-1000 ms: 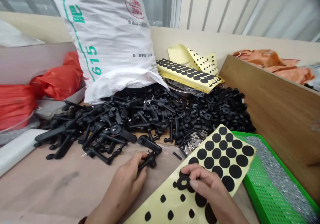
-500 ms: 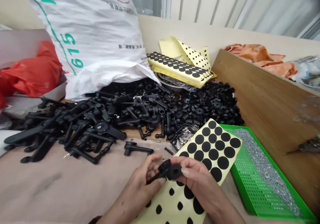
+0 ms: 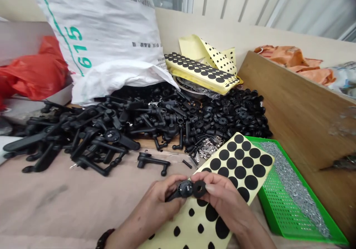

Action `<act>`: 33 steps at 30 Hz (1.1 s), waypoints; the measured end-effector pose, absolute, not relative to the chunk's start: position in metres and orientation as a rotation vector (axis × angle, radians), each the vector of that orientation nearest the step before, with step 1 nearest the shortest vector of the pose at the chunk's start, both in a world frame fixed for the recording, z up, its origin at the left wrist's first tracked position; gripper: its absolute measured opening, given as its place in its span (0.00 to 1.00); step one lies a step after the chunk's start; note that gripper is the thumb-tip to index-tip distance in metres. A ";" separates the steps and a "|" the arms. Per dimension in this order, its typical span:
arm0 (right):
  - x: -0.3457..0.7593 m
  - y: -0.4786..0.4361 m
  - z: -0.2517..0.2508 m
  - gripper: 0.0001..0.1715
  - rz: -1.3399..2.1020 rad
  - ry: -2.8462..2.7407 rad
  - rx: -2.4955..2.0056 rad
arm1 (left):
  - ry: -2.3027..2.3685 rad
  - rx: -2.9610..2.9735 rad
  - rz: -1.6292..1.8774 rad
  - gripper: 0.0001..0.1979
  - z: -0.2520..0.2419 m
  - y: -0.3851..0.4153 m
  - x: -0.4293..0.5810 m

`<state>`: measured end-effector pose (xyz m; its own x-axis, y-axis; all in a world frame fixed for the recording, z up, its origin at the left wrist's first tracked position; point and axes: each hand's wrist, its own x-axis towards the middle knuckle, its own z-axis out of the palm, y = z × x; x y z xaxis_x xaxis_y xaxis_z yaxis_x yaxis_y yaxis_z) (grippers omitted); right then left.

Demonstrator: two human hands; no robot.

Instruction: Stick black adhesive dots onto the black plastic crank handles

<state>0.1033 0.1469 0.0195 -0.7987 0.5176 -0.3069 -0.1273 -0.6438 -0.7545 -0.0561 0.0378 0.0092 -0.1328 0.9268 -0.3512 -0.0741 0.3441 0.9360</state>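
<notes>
My left hand is closed around a black plastic crank handle, its round hub turned up toward me. Between the thumb and fingers of my right hand is a flat black ring with a hole in its middle. The ring is beside the hub, very close to it; whether they touch I cannot tell. Below both hands lies a yellow sheet with black round stickers, large circles at its upper part and small dots lower down. Another crank handle lies just beyond my left hand.
Black crank handles and round black caps are heaped across the back. Small metal clips lie before them. A green tray with small metal parts stands right, beside a wooden board. A white sack stands behind.
The crank handle has turned so its hub faces up more. The ring has tilted and shows its hole more plainly, still beside the hub. The view has shifted slightly.
</notes>
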 end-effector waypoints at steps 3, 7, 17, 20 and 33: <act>0.105 0.147 0.017 0.07 2.425 -1.147 -0.753 | 1.472 0.913 1.043 0.20 0.005 0.037 -0.056; 0.105 0.145 0.015 0.08 2.375 -1.257 -0.779 | 1.409 0.869 1.057 0.22 0.009 0.037 -0.056; 0.101 0.142 0.019 0.08 2.225 -1.424 -0.859 | 1.433 0.880 1.072 0.18 0.026 0.037 -0.057; 0.100 0.141 0.019 0.08 2.204 -1.437 -0.872 | 1.474 0.907 1.062 0.17 0.030 0.036 -0.057; 0.100 0.140 0.016 0.07 2.130 -1.511 -0.882 | 1.562 0.964 1.035 0.18 0.034 0.030 -0.055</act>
